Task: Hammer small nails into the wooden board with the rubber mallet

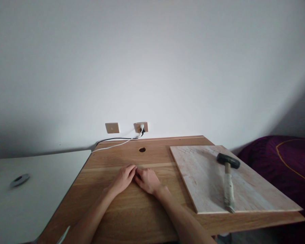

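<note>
Both of my hands rest on a wooden desk (117, 210), meeting at its middle. My left hand (124, 178) lies palm down with its fingers curled inward, the tips touching my right hand (147, 180). My right hand is also palm down, fingers bent toward the left hand. Nothing shows in either hand, but the fingertips hide the spot where they meet. A rubber mallet (228, 176) with a black head and a pale worn handle lies on a light plywood board (200, 183) to the right, well clear of my hands.
A round cable hole (142, 149) sits near the desk's far edge. A white cable (117, 144) runs to a wall socket (140, 127). A white table (27, 193) with a grey ring (19, 180) stands left. A purple cushion (282, 162) is at the right.
</note>
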`<state>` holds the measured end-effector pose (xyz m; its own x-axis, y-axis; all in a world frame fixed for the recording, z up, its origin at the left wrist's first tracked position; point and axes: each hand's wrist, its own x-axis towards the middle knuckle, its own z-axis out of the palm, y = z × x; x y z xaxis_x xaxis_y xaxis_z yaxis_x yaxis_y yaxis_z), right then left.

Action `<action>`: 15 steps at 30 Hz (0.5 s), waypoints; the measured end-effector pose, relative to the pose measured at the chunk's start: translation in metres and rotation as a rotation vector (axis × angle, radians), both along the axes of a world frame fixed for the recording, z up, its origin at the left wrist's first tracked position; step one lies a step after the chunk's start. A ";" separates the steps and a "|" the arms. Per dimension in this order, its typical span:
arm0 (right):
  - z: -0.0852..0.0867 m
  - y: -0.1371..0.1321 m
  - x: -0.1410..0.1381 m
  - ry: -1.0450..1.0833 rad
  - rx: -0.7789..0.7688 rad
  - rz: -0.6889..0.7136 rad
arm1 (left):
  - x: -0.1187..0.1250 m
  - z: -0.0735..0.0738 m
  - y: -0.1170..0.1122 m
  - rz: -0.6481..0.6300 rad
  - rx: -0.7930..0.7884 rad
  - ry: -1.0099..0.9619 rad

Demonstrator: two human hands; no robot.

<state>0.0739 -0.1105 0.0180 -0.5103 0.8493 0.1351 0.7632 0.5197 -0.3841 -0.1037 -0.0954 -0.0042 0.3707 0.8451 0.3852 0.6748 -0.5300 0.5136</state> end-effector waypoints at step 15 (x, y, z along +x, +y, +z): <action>0.002 -0.001 0.000 -0.011 -0.008 -0.010 | -0.005 -0.002 0.003 -0.042 0.035 0.023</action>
